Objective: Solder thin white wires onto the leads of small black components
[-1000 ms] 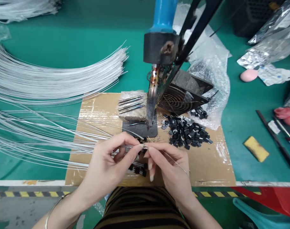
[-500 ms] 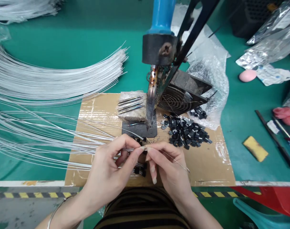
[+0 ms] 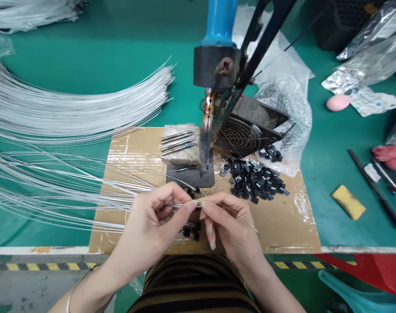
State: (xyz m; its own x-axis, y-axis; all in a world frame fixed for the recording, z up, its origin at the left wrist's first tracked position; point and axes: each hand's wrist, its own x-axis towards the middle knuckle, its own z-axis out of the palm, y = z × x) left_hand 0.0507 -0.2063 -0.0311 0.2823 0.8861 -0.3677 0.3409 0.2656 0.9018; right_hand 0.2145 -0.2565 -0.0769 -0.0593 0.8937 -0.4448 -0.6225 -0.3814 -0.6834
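My left hand (image 3: 154,224) is closed, thumb and forefinger pinching a thin pale cable (image 3: 176,205). Right beside it, my right hand (image 3: 234,224) pinches with thumb and forefinger at the cable's end; the tips nearly touch and hide what lies between them. A fine silvery wire (image 3: 242,217), which looks like solder, runs through the right hand and trails out past the palm. Under the hands lie several cables with black connectors (image 3: 190,233) on their ends. Just beyond the fingers, the tip of a blue-handled soldering iron (image 3: 205,150) points down.
A cardboard sheet (image 3: 282,230) covers the bench front. Loose black connectors (image 3: 256,180) are heaped right of the iron, before a small fan (image 3: 246,134). Metal tips lie on a wrapped block (image 3: 178,152). A large cable bundle (image 3: 70,113) spreads left; a yellow sponge (image 3: 348,202) lies right.
Both hands stay pinched together in nearly the same spot. The right hand's fingers and wrist have shifted very slightly.
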